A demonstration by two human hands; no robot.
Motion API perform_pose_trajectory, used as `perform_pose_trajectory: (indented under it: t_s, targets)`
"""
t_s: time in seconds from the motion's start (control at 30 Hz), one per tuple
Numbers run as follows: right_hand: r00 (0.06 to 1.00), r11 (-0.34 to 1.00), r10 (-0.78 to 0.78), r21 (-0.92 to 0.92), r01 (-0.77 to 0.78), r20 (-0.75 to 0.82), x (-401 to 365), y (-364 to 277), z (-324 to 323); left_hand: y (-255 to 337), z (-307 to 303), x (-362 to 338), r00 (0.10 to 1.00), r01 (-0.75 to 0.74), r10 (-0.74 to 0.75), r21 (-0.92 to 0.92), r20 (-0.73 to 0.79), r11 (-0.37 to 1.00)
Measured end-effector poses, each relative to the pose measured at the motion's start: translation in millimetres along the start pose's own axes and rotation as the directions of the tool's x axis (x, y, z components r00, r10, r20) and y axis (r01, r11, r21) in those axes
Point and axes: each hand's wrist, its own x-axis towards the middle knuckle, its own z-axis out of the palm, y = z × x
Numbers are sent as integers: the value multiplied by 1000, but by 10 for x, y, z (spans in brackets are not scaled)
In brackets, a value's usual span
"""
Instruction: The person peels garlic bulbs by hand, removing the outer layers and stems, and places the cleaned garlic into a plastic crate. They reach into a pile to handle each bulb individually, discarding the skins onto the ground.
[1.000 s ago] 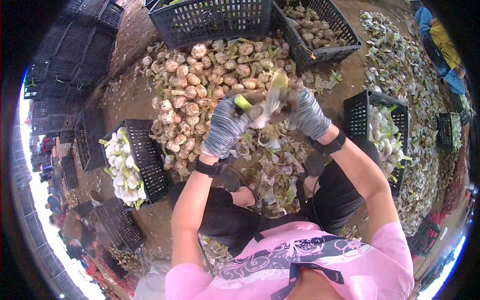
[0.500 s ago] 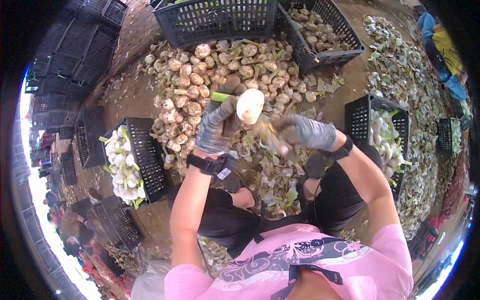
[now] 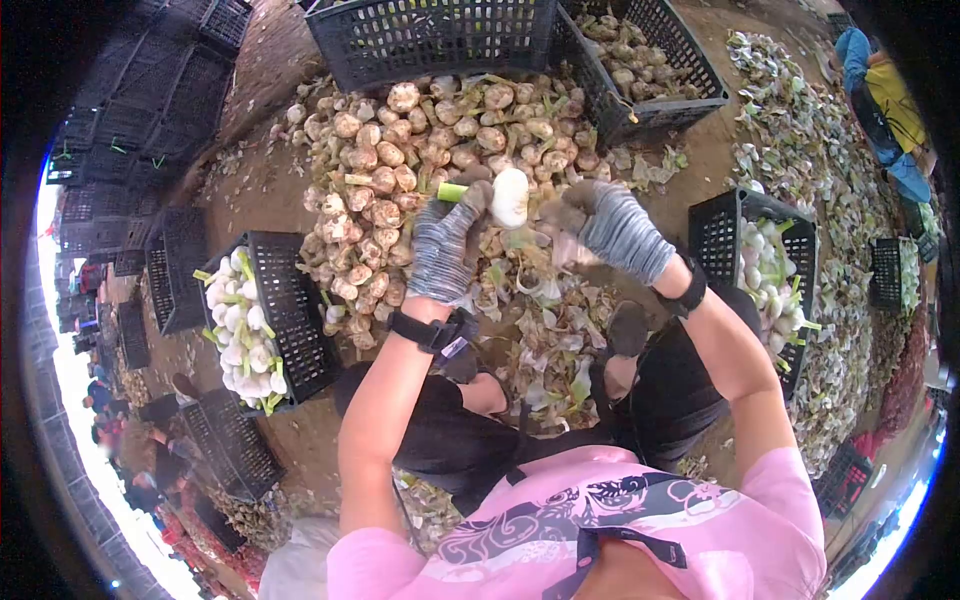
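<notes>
A white garlic bulb (image 3: pixel 511 198) with a short green stem is held in my left hand (image 3: pixel 446 238), fingers closed around the stem end. The bulb's side facing my right hand looks clean and smooth. My right hand (image 3: pixel 622 228) is closed just to the right of the bulb, apart from it. A pale blurred scrap hangs by its fingertips; what it is I cannot make out. Both hands wear grey gloves with dark fingertips. Beneath and beyond them lies a heap of unpeeled garlic bulbs (image 3: pixel 386 213), brownish and dirt-streaked.
Black crates of white garlic stand at my left (image 3: pixel 290 310) and right (image 3: pixel 715 235). Ahead are another black crate (image 3: pixel 430 45) and one holding brownish garlic (image 3: pixel 665 115). Loose skins (image 3: pixel 550 375) lie between my feet. A person in blue and yellow (image 3: pixel 890 110) is at the far right.
My right hand has moved up and a little right, away from the bulb. The bulb has tilted slightly and shifted right in my left hand. Its near side looks whiter.
</notes>
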Motion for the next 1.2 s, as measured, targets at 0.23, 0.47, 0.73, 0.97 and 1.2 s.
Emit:
perform_pose_trajectory:
  t_s: [0.23,0.47,0.73,0.97,1.2]
  targets:
    - [985,584,171,808,-76,-31,87,-25,42,-53,125,-69,996,-86,82,281,29,956]
    - [981,482,154,858,-177,116,-16,-99,-16,-13,151,-150,999,24,-19,168,-34,986]
    - [964,317,219,924,-215,149,18,80,132,-22,143,-119,985,-165,173,419,18,893]
    - [958,470,267,853,-228,108,-26,-96,32,-75,108,-119,935,-339,340,560,107,756]
    - [960,981,43,-192,11,278,-48,224,311,-94,15,-15,999,-9,16,-220,29,975]
